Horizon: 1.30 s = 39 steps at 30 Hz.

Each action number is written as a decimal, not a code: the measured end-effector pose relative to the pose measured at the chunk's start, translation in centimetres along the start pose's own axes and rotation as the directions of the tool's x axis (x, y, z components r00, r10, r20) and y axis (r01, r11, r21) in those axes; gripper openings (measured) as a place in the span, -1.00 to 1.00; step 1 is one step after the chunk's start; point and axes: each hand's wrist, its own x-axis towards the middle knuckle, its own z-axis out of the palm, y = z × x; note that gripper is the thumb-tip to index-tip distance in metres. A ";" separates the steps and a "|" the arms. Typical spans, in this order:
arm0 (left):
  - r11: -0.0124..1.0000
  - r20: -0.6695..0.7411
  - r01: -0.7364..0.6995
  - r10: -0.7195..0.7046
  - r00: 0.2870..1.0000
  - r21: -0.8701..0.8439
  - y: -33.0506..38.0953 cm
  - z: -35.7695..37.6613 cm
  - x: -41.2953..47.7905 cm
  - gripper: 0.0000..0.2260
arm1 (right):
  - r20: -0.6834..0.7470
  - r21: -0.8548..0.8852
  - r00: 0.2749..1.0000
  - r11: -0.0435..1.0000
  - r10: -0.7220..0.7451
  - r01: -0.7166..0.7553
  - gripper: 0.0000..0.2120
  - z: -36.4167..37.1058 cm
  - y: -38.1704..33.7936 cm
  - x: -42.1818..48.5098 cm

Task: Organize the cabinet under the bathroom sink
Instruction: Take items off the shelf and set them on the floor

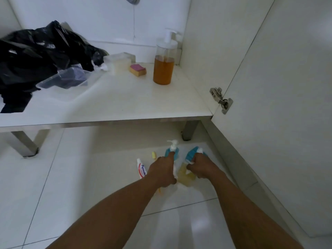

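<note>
Black and shiny, the crumpled bag (41, 56). Next to it, a see-through tub (66, 79) with something dark blue inside. Sponge (138, 69) pink on top, yellow below. Tall pump bottle (163, 67) clear up high, orange lower down, white at the pump. White all over: shelf (125, 101) and cabinet door (278, 87). Silver hinge (221, 100). Grey legs (27, 144) under the shelf. Floor (71, 177) of pale white tiles with thin dark lines between. Down there, small pump bottle (172, 151) blue with a white pump. Second bottle (191, 155) blue with bits of white. Toothpaste tube (142, 169) white, with red stripes and blue letters. Little yellow thing (154, 155). Pale yellow pouch (186, 177).
</note>
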 end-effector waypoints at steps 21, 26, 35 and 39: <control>0.999 -0.274 -0.046 0.038 0.961 -0.023 -0.7 -9.5 -0.8 -0.38 | -0.140 -0.158 0.958 0.961 -0.250 0.227 -0.87 -7.8 -9.4 0.3; 0.977 -0.471 0.052 -0.146 0.870 -0.206 -2.8 -15.6 -1.2 -0.50 | -0.201 -0.239 0.908 0.917 -0.367 0.318 -0.72 -8.6 -15.1 1.3; 0.956 -0.579 0.289 -0.265 0.771 -0.052 -8.7 -18.4 0.7 -0.56 | -0.362 -0.246 0.791 0.869 -0.493 0.429 -0.69 -4.7 -19.7 3.8; 0.952 -0.583 0.299 -0.205 0.786 0.068 -10.3 -19.3 3.3 -0.55 | -0.441 -0.278 0.732 0.855 -0.519 0.438 -0.73 -4.1 -21.5 6.5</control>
